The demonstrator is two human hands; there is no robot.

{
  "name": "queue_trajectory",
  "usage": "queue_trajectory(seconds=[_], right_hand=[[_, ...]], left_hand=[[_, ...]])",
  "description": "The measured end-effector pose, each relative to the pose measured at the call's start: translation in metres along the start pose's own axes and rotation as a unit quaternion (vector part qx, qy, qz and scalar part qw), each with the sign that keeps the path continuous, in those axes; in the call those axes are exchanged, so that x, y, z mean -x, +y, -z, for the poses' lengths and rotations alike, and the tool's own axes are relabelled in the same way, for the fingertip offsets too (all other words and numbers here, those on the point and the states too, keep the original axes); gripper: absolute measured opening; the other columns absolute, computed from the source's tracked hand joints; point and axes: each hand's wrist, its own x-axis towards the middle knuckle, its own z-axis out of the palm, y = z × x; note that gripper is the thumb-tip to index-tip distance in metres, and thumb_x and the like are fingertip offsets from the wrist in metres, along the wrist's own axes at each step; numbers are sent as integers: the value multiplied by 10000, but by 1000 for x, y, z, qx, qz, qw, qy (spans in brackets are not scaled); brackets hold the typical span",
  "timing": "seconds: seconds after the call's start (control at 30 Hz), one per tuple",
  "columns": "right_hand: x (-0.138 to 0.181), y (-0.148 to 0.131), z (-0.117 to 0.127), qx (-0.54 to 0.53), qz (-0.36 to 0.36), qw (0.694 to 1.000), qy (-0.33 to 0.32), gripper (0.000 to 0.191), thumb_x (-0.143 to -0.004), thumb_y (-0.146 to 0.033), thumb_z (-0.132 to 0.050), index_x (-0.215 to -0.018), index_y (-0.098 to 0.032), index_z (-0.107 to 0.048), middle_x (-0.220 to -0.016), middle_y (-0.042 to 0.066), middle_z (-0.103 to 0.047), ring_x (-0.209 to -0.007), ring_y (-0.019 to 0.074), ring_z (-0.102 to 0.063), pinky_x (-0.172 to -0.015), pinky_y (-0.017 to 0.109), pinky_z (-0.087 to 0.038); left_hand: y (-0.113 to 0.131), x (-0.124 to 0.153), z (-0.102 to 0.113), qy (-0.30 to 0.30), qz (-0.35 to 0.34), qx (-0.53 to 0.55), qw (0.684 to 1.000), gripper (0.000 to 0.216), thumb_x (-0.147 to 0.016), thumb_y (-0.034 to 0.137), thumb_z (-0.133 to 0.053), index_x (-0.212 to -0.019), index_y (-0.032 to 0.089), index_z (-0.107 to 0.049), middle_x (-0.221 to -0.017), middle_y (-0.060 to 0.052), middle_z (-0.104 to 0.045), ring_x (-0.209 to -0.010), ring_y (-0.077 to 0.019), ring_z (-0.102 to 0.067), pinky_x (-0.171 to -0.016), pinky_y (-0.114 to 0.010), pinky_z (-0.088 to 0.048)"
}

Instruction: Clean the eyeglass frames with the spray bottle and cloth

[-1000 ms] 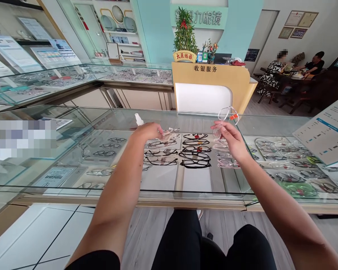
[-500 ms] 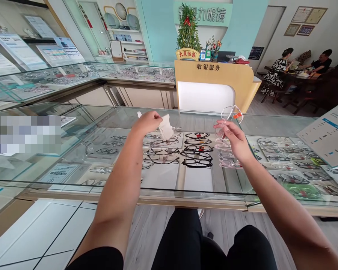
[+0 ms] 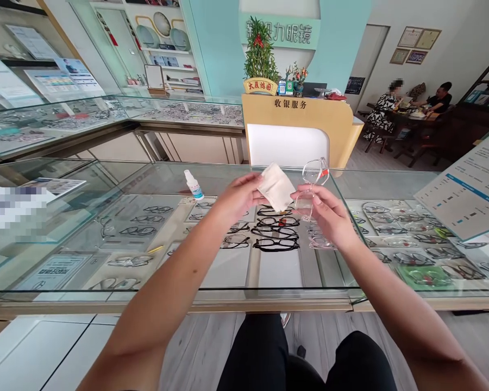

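Where the two hands meet above the glass counter (image 3: pixel 106 179), a pair of clear-framed glasses (image 3: pixel 314 172) is held up in the right hand (image 3: pixel 329 216). Its thumb and fingers are closed on the lower part of the frame, and the lenses rise above the fingertips. Just beside the glasses is a small white cloth (image 3: pixel 276 188); whether it touches the frame cannot be told. The left hand (image 3: pixel 238 198) pinches its left edge between thumb and fingers, and the rest of it spreads free toward the glasses. Neither hand rests on the glass. Left of the left hand, a small spray bottle (image 3: pixel 194 184) with a blue label stands upright on the countertop. Under the glass, right below the hands, rows of black frames (image 3: pixel 275 233) lie on white trays, with paler frames to either side. Beyond the counter stands a wooden cashier desk (image 3: pixel 305 122) bearing a potted plant (image 3: pixel 259 54). At the far right, two people (image 3: pixel 391 106) sit at a dark table.
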Motion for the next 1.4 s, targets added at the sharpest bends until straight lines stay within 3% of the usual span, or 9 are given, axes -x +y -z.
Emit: queue_trajectory(seconds=[0.13, 0.27, 0.53, 0.77, 0.93, 1.17, 1.3, 1.4], right_hand=[[1, 0, -6, -56, -7, 998, -14, 396, -1020, -637, -732, -1303, -362, -766, -1301, 80, -811, -1387, 316, -700, -1145, 583, -643], [1, 0, -8, -62, -6, 998, 1, 364, -1028, -621, -726, -1285, -366, -772, -1293, 71, -811, -1376, 304, -713, -1240, 605, -581], [0, -2, -8, -37, 26, 998, 38, 342, -1027, -604, -731, -1266, -365, -782, -1258, 74, -824, -1356, 302, -722, -1265, 586, -548], [-1, -1, -10, -45, 24, 997, 54, 325, -1008, -597, -771, -1228, -361, -817, -1224, 42, -854, -1335, 302, -737, -1278, 565, -519], [-3, 3, -4, -57, 48, 994, 80, 283, -1018, -560, -778, -1232, -385, -840, -1196, 22, -859, -1260, 285, -758, -1244, 537, -531], [-7, 2, 5, -58, 83, 986, 133, 239, -993, -544, -812, -1169, -386, -850, -1269, 18, -830, -1279, 278, -753, -1253, 518, -533], [-8, 0, 8, -62, 99, 982, 148, 199, -1003, -506, -802, -1153, -382, -845, -1336, 18, -807, -1272, 275, -756, -1237, 517, -547], [-10, -2, 13, -72, 105, 977, 171, 187, -996, -483, -805, -1135, -365, -846, -1339, 26, -794, -1278, 262, -749, -1257, 498, -533]], left_hand=[[-20, 13, -17, -55, -13, 47, 997, 391, -801, 405, -982, -1045, 230, -732, -1146, -73, -857, -1153, -313, -833, -1170, -585, -609], [-29, 23, -28, -61, -40, 58, 996, 364, -855, 430, -943, -1099, 270, -725, -1210, -46, -850, -1266, -297, -801, -1267, -574, -526], [-33, 20, -29, -54, -59, 43, 996, 456, -799, 499, -995, -1090, 263, -733, -1113, -29, -838, -1200, -277, -806, -1237, -555, -549], [-39, 22, -31, -53, -49, 40, 997, 499, -854, 535, -958, -1184, 233, -736, -1181, -48, -818, -1195, -276, -797, -1260, -593, -523], [-40, 19, -31, -52, -59, 3, 997, 580, -779, 593, -994, -1156, 214, -766, -1047, -36, -816, -1111, -242, -788, -1200, -536, -579], [-41, 15, -31, -56, -54, -74, 994, 687, -697, 727, -976, -1077, 184, -794, -1052, -64, -817, -985, -236, -768, -1005, -431, -654], [-38, 15, -30, -66, -55, -113, 990, 637, -747, 752, -915, -1024, 193, -791, -985, -43, -782, -940, -218, -730, -946, -382, -642], [-39, 14, -28, -58, -48, -133, 988, 500, -777, 666, -893, -923, 205, -766, -901, -24, -734, -904, -207, -692, -878, -333, -611]])
